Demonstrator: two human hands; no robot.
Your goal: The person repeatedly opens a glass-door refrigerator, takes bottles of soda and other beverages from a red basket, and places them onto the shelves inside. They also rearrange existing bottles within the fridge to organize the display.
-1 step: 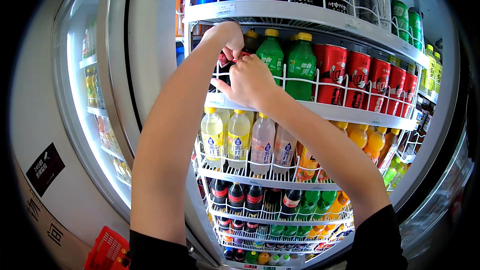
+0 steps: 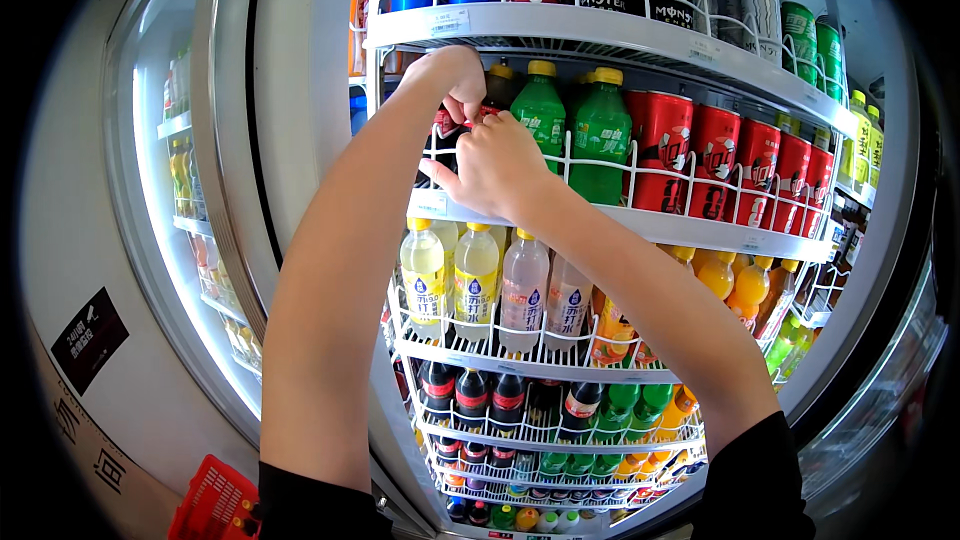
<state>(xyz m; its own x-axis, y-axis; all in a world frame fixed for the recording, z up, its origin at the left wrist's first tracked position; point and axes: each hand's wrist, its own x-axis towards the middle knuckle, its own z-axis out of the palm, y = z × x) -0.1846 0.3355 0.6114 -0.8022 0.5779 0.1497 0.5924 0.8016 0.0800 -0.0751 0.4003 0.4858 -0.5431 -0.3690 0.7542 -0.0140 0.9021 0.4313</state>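
Observation:
On the second shelf from the top, at its left end, my two hands meet over a dark bottle with a red label (image 2: 446, 126). My left hand (image 2: 455, 78) reaches in above the wire rail, its fingers curled down against the bottle's red part. Just below and to the right, my right hand (image 2: 497, 162) is closed at the same bottle, back of the hand up and thumb pointing left by the rail. Both hands' fingertips are partly hidden. Behind them shows another dark bottle's cap (image 2: 500, 70). Green bottles (image 2: 541, 108) with yellow caps stand beside my right hand.
Red cans (image 2: 663, 145) line the right of this shelf. The shelf above (image 2: 600, 25) carries cans close over my left hand. Yellow-capped clear bottles (image 2: 475, 275) fill the shelf below. A white wire rail (image 2: 568, 155) fronts the shelf. A red basket (image 2: 212, 500) sits lower left.

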